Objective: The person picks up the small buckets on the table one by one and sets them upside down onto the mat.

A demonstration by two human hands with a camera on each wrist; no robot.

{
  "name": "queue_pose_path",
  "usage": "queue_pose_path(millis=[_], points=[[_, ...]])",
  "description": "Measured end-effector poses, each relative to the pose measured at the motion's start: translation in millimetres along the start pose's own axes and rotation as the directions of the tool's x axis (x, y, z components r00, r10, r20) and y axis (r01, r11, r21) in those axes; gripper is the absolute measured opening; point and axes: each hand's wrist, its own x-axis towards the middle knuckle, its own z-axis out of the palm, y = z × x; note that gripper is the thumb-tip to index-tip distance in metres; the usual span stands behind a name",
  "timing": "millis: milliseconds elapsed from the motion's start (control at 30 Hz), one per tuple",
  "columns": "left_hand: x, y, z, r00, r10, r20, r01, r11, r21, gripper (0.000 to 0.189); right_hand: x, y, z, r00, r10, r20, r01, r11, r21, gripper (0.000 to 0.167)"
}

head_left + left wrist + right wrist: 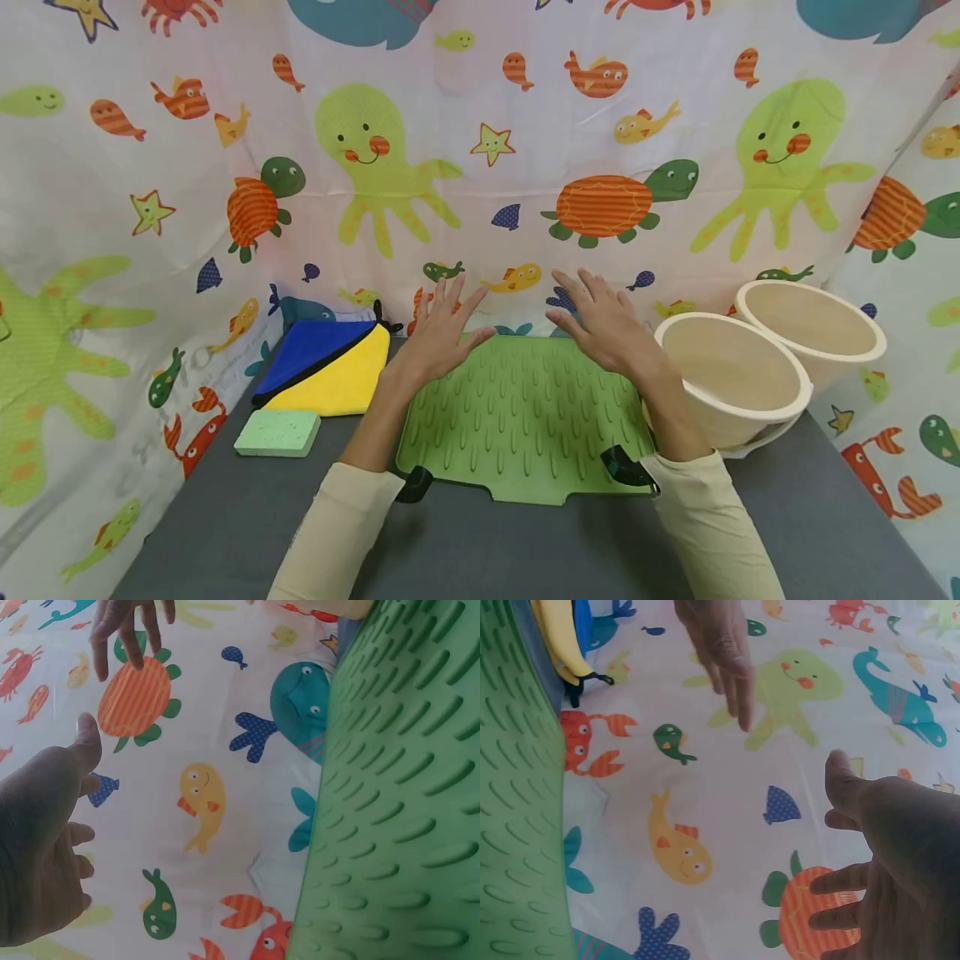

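Note:
Both hands hover over a green ribbed mat point(525, 408) that lies on the dark table. In the head view the left hand point(442, 333) is above the mat's left side, fingers spread and holding nothing. Over the mat's right side is the right hand point(600, 321), its fingers also extended with nothing in them. The left wrist view shows the left hand point(45, 840) at the left edge, apart from the mat point(397, 802). At the right edge of the right wrist view, the right hand point(892, 855) has its fingers spread in front of the printed curtain.
Left of the mat lie a folded blue and yellow cloth point(330, 375) and a light green sponge point(277, 433). Two cream buckets point(731, 375) stand to the right, one behind the other. A sea-animal curtain point(465, 208) encloses the grey table point(480, 550).

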Motion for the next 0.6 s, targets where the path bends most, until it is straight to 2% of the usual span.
queue_pose_path(millis=[133, 267, 433, 533, 600], points=[[4.0, 0.8, -0.9, 1.000, 0.024, -0.002, -0.024, 1.000, 0.010, 0.071, -5.2, -1.8, -7.9, 1.000, -0.012, -0.016, 0.011, 1.000, -0.013, 0.071], [9.9, 5.3, -0.6, 0.997, 0.069, -0.035, -0.069, 0.998, 0.012, 0.068, -11.5, -1.5, -14.0, 0.999, -0.020, -0.050, 0.019, 1.000, -0.016, 0.071], [13.6, 9.4, 2.9, 0.988, 0.116, -0.100, -0.116, 0.993, 0.010, 0.063, -18.7, -0.4, -16.4, 0.988, -0.044, -0.148, 0.043, 0.999, -0.006, 0.067], [12.1, 8.3, 10.3, 0.974, 0.146, -0.175, -0.151, 0.989, -0.012, 0.059, -21.4, 1.7, -13.8, 0.959, -0.084, -0.272, 0.087, 0.996, 0.000, 0.061], [11.7, 8.6, 17.3, 0.952, 0.183, -0.246, -0.197, 0.980, -0.033, 0.055, -23.9, 4.2, -11.1, 0.918, -0.118, -0.378, 0.132, 0.991, 0.009, 0.055]])
